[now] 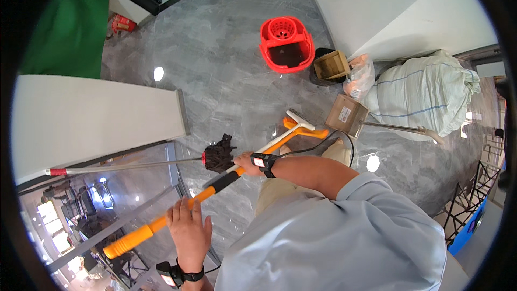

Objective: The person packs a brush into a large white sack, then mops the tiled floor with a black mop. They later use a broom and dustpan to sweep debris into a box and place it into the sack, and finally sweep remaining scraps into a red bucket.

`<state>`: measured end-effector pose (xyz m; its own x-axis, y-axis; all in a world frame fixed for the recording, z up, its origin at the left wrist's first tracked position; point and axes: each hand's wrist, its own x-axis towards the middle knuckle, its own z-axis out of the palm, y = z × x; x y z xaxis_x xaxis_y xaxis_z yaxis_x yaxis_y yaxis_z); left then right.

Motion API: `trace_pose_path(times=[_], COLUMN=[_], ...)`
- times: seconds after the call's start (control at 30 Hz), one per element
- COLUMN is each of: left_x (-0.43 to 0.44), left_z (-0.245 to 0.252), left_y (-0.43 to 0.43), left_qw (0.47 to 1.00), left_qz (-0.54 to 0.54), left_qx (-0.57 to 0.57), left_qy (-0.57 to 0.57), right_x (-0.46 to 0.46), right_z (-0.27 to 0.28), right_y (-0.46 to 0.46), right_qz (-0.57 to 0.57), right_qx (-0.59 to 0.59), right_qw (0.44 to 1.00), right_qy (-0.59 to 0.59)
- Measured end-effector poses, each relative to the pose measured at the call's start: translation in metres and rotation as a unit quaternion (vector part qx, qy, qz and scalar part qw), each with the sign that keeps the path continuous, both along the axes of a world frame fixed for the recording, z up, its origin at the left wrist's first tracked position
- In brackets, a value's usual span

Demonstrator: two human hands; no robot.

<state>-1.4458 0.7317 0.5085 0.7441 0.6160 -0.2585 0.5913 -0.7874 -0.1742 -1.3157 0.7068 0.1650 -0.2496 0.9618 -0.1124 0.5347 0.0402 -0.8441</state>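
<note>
My right hand [248, 163] is closed around the pole of an orange floor tool [278, 143] and the thin pole of a white-headed brush [301, 120]. The two poles run side by side, their heads crossing near my feet. My left hand [188, 224] lies over the orange pole's lower part, fingers straight and thumb apart; its palm contact is hidden. Left of my right hand, a dark string mop [219, 154] has its metal pole reaching to the left. A long-handled dustpan [346, 114] stands on the right. Both wrists carry strapped devices.
A red mop bucket [286, 44] with a wringer basket holds dark water. Beside it are a black bin with a cardboard box [332, 65], a plastic bag [359, 76] and a large woven sack [420, 93]. A low white wall [101, 117] juts in from the left; a fire extinguisher [122, 23] stands beyond.
</note>
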Motion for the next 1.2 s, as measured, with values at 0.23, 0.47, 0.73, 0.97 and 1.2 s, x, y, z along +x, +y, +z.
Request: trace_pose_path(times=[0.23,0.47,0.73,0.97,1.2], left_x=[-0.100,-0.182,-0.247,-0.290,-0.252], left_z=[-0.037,-0.043,-0.063,-0.123,-0.237], left_y=[-0.028,-0.054,-0.072,-0.068,-0.001], left_qw=[0.950,0.937,0.897,0.794,0.753], left_qz=[0.196,0.305,0.424,0.559,0.563], left_qx=[-0.196,-0.167,-0.122,-0.207,-0.241], left_qy=[0.146,0.034,0.021,-0.117,-0.239], right_x=[-0.027,0.041,0.141,0.168,0.200], right_z=[-0.023,-0.033,0.027,0.095,0.131], right_y=[-0.027,0.005,-0.030,-0.080,-0.140], right_qz=[0.155,-0.026,-0.179,-0.222,-0.303], right_qx=[0.097,0.035,0.091,0.184,0.059], right_qw=[0.983,0.999,0.978,0.950,0.943], right_qy=[-0.008,0.025,0.062,0.119,0.128])
